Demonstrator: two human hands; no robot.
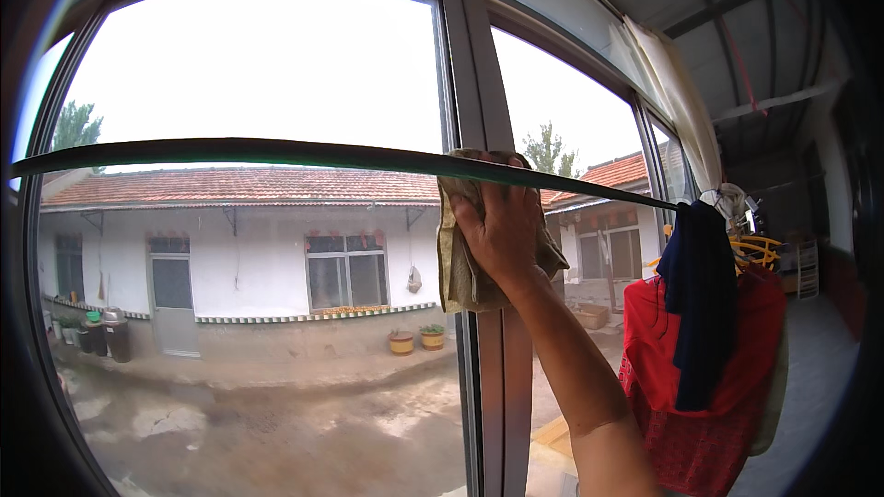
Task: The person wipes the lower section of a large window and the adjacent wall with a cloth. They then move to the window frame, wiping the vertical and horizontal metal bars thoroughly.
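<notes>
My right hand (pixel 505 228) reaches up and presses a folded, brownish-green cloth (pixel 462 269) against the dark upright window frame (pixel 505 377) between two glass panes. Its thumb lies to the left across the cloth, while the fingertips are partly hidden behind a dark horizontal pole (pixel 304 154). The cloth's left edge hangs over the large left pane (pixel 276 92), and its lower right corner shows beyond my wrist. My left hand is out of the picture.
The pole crosses in front of the window at hand height. At its right end hang a navy garment (pixel 704 304), red clothes (pixel 649 340) and yellow hangers (pixel 757 248). A pale curtain (pixel 677 92) is gathered behind them. Outside stands a white, tile-roofed building (pixel 249 267).
</notes>
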